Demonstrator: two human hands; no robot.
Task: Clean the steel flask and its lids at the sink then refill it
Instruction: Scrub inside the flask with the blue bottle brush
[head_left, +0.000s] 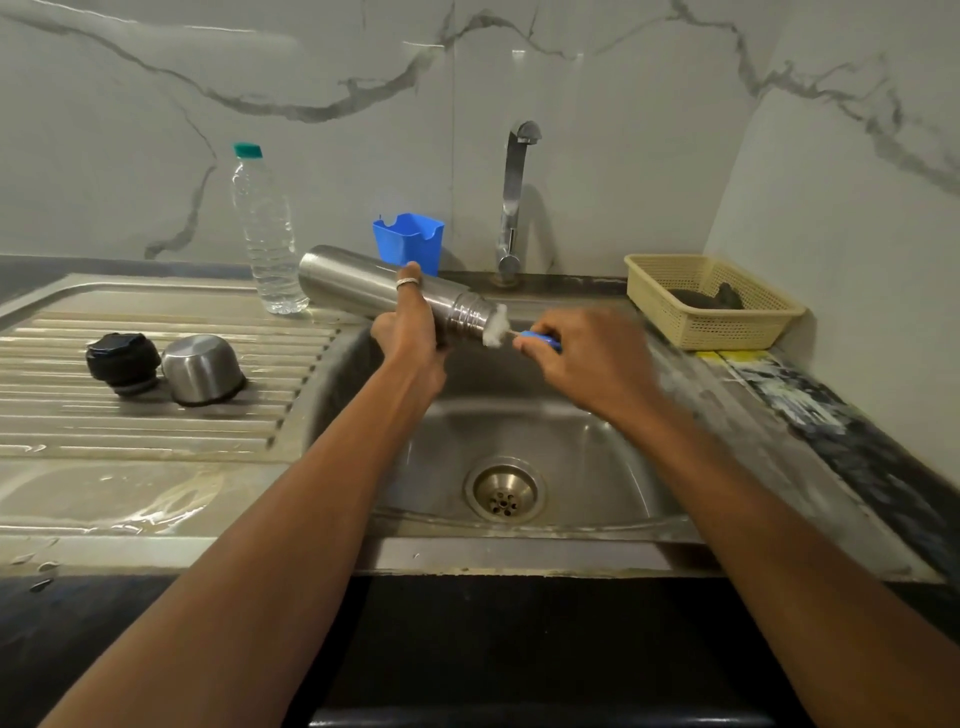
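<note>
My left hand (410, 327) grips the steel flask (353, 280) around its middle and holds it nearly level over the sink (597, 447), mouth pointing right. My right hand (592, 353) holds the blue handle of a bottle brush (543, 340). The brush's white bristles (496, 325) sit at the flask's mouth, partly inside. On the ribbed draining board (156, 415) to the left lie the black inner lid (122, 361) and the steel cup lid (202, 369), side by side.
A clear plastic water bottle (267, 228) with a green cap stands behind the flask. A blue holder (410, 241) hangs on the wall beside the tap (514, 197). A cream basket (711, 301) with a dark scrubber sits at the right. The drain (504, 491) is open.
</note>
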